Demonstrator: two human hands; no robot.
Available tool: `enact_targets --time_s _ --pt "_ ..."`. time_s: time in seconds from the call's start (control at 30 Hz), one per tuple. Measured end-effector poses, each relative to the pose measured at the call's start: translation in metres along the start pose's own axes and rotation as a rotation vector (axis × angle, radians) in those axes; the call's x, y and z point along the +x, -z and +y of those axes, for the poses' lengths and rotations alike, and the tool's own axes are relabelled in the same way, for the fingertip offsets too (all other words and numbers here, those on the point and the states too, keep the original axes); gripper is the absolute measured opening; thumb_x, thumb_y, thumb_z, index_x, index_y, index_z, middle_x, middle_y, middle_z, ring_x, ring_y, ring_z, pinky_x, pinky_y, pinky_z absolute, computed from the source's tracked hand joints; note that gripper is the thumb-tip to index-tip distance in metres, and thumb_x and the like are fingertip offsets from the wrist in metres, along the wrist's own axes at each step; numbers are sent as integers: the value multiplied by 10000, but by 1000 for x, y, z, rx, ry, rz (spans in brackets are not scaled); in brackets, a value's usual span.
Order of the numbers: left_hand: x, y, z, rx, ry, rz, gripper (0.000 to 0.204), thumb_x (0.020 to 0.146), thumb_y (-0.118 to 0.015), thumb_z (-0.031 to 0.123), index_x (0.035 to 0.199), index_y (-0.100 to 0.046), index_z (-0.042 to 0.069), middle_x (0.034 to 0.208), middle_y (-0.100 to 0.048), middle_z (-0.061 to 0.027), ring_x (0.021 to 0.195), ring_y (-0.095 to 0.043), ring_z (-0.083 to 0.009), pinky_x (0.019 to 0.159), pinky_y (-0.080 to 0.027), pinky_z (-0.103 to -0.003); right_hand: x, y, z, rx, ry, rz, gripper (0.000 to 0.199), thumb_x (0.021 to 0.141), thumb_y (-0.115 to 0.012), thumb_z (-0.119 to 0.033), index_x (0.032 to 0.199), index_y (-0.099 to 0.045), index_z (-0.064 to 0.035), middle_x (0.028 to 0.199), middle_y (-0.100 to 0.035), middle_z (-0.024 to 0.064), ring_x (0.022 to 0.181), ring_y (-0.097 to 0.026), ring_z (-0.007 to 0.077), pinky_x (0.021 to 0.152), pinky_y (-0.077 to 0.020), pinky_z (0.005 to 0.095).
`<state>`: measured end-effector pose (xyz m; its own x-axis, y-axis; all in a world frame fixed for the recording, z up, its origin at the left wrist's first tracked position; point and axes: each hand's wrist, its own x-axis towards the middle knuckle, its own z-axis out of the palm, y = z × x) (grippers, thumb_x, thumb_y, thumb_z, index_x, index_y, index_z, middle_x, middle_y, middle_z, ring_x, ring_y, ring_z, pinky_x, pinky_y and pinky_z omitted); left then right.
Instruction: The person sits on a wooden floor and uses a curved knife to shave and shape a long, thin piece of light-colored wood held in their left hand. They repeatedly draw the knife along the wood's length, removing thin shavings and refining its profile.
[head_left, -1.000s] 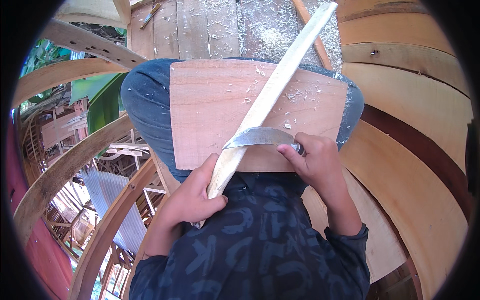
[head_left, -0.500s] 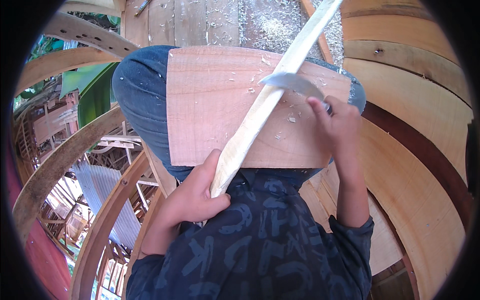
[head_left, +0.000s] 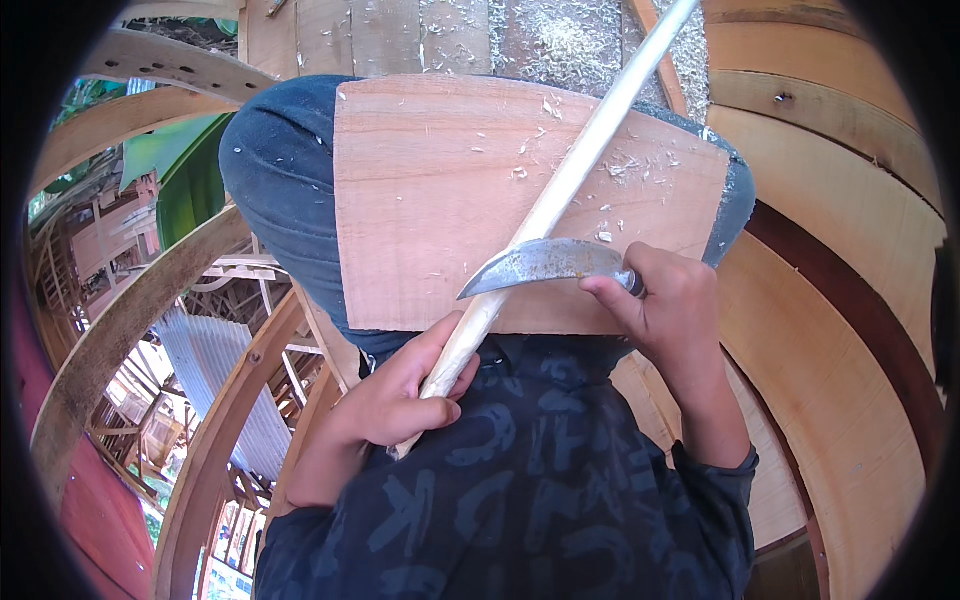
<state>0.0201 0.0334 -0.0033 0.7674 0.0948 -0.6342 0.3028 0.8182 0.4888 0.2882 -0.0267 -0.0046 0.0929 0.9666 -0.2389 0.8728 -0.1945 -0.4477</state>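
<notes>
At far left, a long curved brown wooden beam (head_left: 115, 325) and a straighter brown wooden beam (head_left: 220, 430) make the border of this side; behind the second one hangs a grey corrugated metal sheet (head_left: 205, 350). A broad green leaf (head_left: 195, 180) is close to the left knee, in dark blue trousers (head_left: 280, 190).

Then begins the left edge of a flat reddish-brown wooden board (head_left: 430, 180), which lies across the legs. From this edge until the stick, the board gives wide open room, with only few small chips on it.

The left hand (head_left: 415, 395) is below the lower edge of the board, its fingers closed around the near end of a long pale wooden stick (head_left: 570, 180). The stick lies slanting over the board and passes its upper edge, toward scattered pale shavings (head_left: 565, 45) and a narrow brown wooden strip (head_left: 665, 70).

A knife with curved grey metal blade (head_left: 545, 262) crosses above the stick; I cannot tell if its edge touches the wood. The right hand (head_left: 675, 300) is closed around its handle, near the board's lower right corner. Further right, curved light-brown wooden planks (head_left: 840, 190) stand like a wall and limit the room for this arm.
</notes>
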Motion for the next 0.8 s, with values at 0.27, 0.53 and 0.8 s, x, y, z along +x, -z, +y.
enact_targets --time_s 0.27,0.53,0.8 --pt "2 -7 -2 -46 15 20 631 600 -584 94 1190 -377 17 798 -385 -5 694 -381 -99 604 -335 -239 15 2 25 -59 -172 119 635 803 -644 -614 625 -587 -7 524 -537 136 470 -550 315 468 -431 374" --pt "2 -2 -8 -95 41 -2 528 563 -624 124 1030 -390 49 834 -332 0 667 -351 -99 568 -314 -234 10 36 67 77 -395 179 622 845 -643 -555 632 -562 24 501 -492 143 436 -478 265 460 -388 345" --pt "7 -14 3 142 4 119 845 575 -592 147 1354 -315 -28 808 -389 -15 682 -387 -104 593 -328 -235 1 9 7 -22 26 -13 564 732 -729 -558 575 -529 -55 501 -519 104 452 -559 286 432 -430 354"
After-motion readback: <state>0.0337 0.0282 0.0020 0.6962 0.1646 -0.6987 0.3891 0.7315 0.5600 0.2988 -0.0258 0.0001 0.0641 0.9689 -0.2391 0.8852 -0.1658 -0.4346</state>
